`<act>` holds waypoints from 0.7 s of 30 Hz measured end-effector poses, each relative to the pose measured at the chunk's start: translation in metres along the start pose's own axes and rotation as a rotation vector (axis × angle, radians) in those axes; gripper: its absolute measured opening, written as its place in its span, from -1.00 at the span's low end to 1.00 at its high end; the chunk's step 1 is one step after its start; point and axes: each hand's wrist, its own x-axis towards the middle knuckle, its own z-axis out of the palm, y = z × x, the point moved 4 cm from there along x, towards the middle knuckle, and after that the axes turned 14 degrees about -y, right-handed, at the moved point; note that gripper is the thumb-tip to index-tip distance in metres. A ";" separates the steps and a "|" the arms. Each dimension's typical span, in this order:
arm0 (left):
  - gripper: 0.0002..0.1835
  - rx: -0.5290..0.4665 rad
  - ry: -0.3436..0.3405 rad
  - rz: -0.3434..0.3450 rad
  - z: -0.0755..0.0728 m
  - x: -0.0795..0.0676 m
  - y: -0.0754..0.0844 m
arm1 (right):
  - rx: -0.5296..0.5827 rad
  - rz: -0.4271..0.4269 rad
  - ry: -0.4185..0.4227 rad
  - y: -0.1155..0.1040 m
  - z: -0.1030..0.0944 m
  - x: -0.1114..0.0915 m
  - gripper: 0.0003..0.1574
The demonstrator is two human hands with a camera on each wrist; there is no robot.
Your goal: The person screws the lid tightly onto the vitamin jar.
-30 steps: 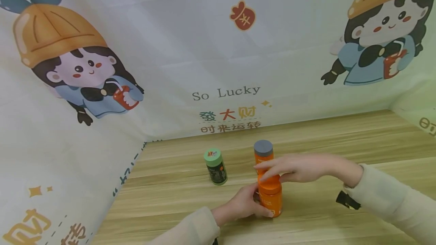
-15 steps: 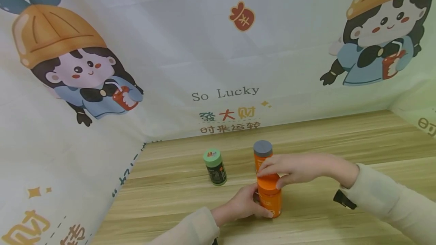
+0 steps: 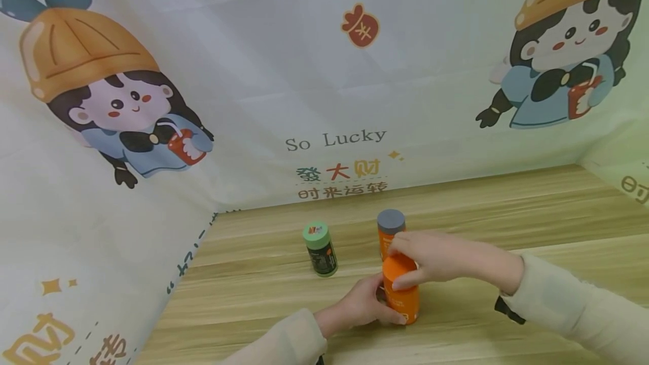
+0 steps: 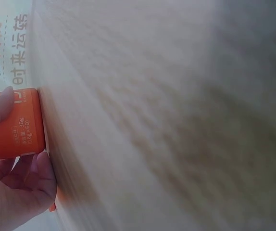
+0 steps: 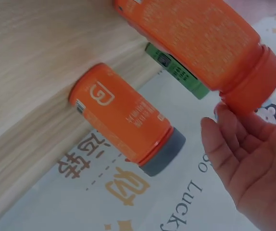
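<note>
An orange pill bottle (image 3: 405,303) with an orange lid (image 3: 397,268) stands upright on the table. My left hand (image 3: 357,306) grips its lower part, thumb in front and fingers behind, near the tabletop in the left wrist view. From above, my right hand (image 3: 446,255) holds the lid between thumb and fingers; in the right wrist view the fingertips touch the lid's (image 5: 253,86) side. Just behind is a second orange bottle (image 3: 386,241) with a grey lid (image 3: 391,221), partly covered by my right hand in the head view.
A dark bottle (image 3: 323,255) with a light green lid stands to the left of the orange bottles. Beneath everything is a wood-grain table (image 3: 253,292). A pale printed cloth (image 3: 263,72) rises behind and along the sides.
My right hand has come down and slightly left, its outstretched fingers curling round the lid. The left hand and bottle have stayed in place.
</note>
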 end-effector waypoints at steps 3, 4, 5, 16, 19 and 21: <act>-0.46 -0.012 0.008 -0.001 0.000 0.000 0.000 | 0.024 0.043 0.037 0.001 0.002 0.002 -0.44; -0.46 -0.015 0.011 -0.002 0.000 0.000 0.000 | 0.032 0.053 0.047 0.001 0.002 0.003 -0.45; -0.46 -0.017 0.013 -0.002 0.000 0.000 0.000 | 0.039 0.065 0.056 0.001 0.003 0.003 -0.45; -0.46 0.029 0.013 -0.006 0.000 0.000 0.002 | 0.086 -0.043 -0.032 0.003 -0.006 -0.009 -0.15; -0.47 0.042 0.010 -0.011 -0.001 0.000 0.002 | 0.143 -0.204 -0.088 0.004 -0.010 -0.014 -0.27; -0.48 0.044 0.007 -0.013 -0.001 0.000 0.002 | 0.161 -0.264 -0.109 0.004 -0.012 -0.016 -0.33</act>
